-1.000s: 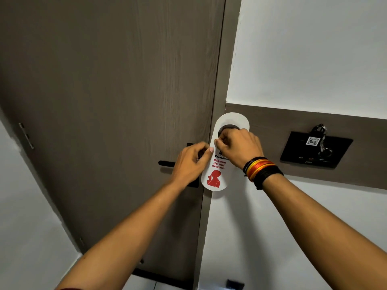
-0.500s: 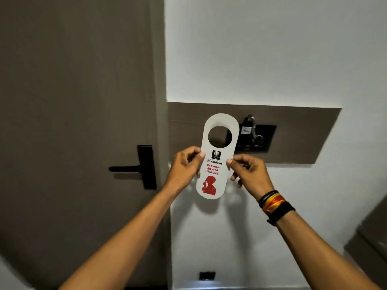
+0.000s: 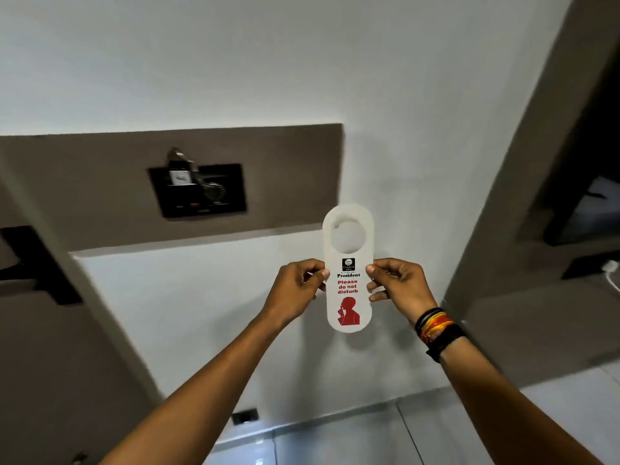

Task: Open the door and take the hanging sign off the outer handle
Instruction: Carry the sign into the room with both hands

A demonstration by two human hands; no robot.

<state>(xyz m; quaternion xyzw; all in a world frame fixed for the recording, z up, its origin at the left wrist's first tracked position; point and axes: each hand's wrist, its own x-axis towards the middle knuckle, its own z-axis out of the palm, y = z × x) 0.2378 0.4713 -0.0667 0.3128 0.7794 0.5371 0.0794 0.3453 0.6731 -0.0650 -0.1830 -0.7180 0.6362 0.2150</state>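
Now the sign (image 3: 348, 290) was well clear of the door handle (image 3: 32, 266) — left hand (image 3: 295, 290) and right hand (image 3: 399, 286) each pinching an edge — so the removal looked done.

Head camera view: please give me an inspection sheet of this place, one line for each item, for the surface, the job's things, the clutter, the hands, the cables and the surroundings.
Surface: nothing seen; only pale glossy floor tiles below.
Job's things: white oblong "Please do not disturb" door hanger sign, upright, off any handle; black lever door handle at left edge.
Clutter: nothing seen.
Hands: left hand pinches the sign's left edge, right hand its right edge; coloured wristbands on the right wrist.
Cables: white cable at far right.
Surroundings: white wall, brown wall panel bearing a black key-card holder.
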